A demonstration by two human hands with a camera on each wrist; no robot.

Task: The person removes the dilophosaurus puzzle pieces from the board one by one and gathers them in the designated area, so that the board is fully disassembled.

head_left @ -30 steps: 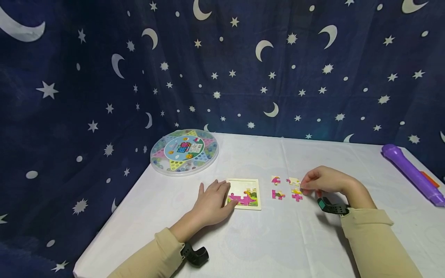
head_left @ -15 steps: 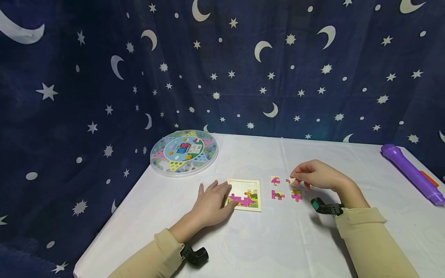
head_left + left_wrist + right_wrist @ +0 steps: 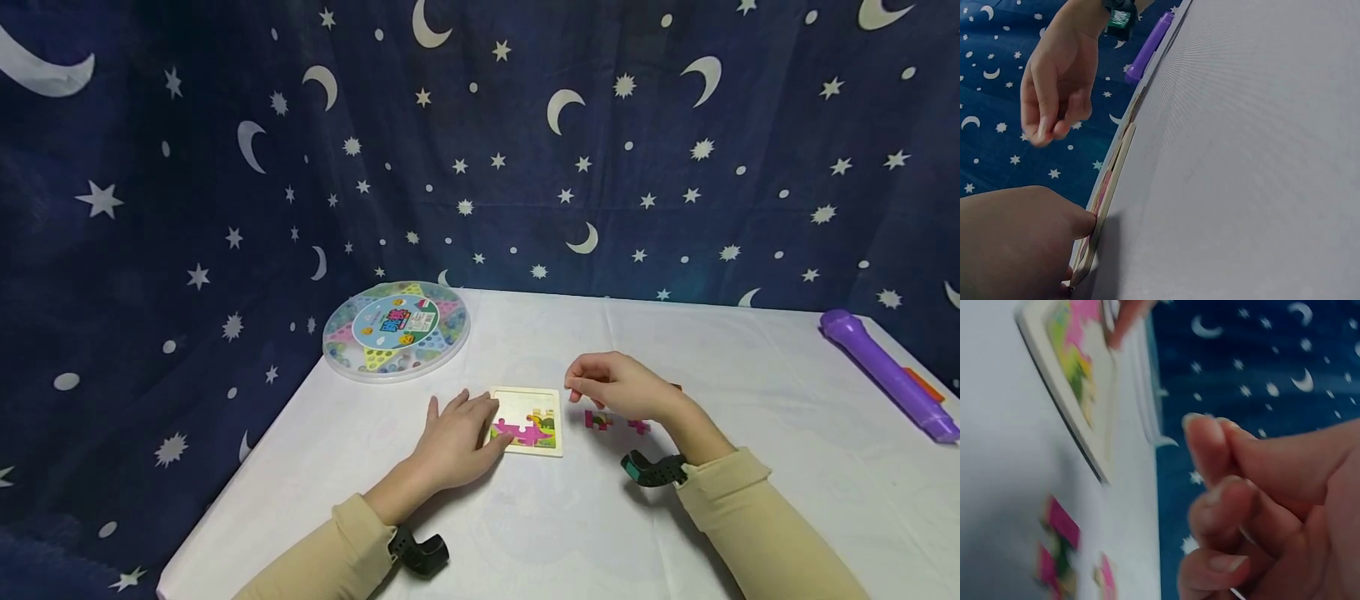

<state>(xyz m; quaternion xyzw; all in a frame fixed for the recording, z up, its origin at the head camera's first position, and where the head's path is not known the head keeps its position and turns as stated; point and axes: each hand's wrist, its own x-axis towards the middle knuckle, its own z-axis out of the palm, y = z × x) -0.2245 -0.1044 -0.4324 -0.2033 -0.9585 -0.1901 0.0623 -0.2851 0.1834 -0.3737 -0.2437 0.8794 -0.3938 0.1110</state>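
Puzzle tray [image 3: 559, 425] is lying flat just below centre of the head view, on the white bench [image 3: 525, 533]; joined pieces [image 3: 527, 433] are filling its lower and right parts, the upper left showing bare. Your left hand [image 3: 453, 446] is resting on its left side, fingers extended, thumb pressing the lower rim. Your right hand [image 3: 618, 385] is hovering right of the tray, thumb and index fingertips meeting; can't tell if a piece is sitting in that pinch. Two loose pieces, one pink and green [image 3: 598, 420], one pink [image 3: 639, 426], are lying below it, apart from each other.

Handling, my guess: pieces are looking light, stiff and thin, probably wood or board, not fragile except maybe at the tabs. You're best off pinching opposite edges, clear of the knobs; the tray's looking light enough to slide, so you're wanting pressure on its rim. Round game box [image 3: 397, 325] is lying upper left, purple tube [image 3: 885, 373] far right.
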